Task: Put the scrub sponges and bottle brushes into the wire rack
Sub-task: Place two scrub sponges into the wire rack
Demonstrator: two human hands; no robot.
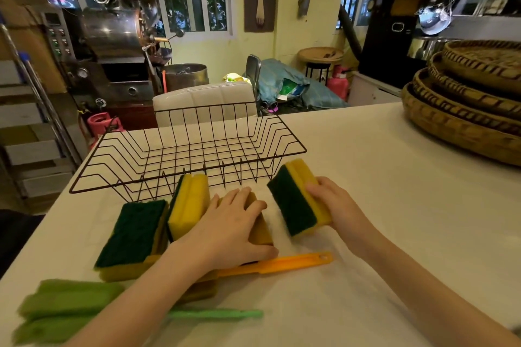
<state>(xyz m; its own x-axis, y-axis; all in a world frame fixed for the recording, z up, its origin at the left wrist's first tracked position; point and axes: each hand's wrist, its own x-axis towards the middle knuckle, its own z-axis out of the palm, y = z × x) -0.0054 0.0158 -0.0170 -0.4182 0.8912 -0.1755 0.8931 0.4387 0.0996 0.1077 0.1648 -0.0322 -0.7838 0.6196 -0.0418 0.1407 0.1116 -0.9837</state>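
Observation:
A black wire rack (186, 146) stands empty on the white table (394, 205). In front of it lie yellow-and-green scrub sponges: one flat, green side up (132, 231), one on edge (190, 203). My left hand (231, 225) lies over a third sponge (262, 229), fingers wrapped on it. My right hand (332, 203) holds another sponge (298, 197) lifted and tilted, right of the rack's near corner. An orange bottle brush (282, 262) lies below my left hand. A green bottle brush (70, 307) lies at the near left, partly under my left forearm.
A stack of woven trays (468, 101) fills the table's far right. Behind the rack stands a white padded chair (203, 101). The table's left edge runs close to the rack and the green brush.

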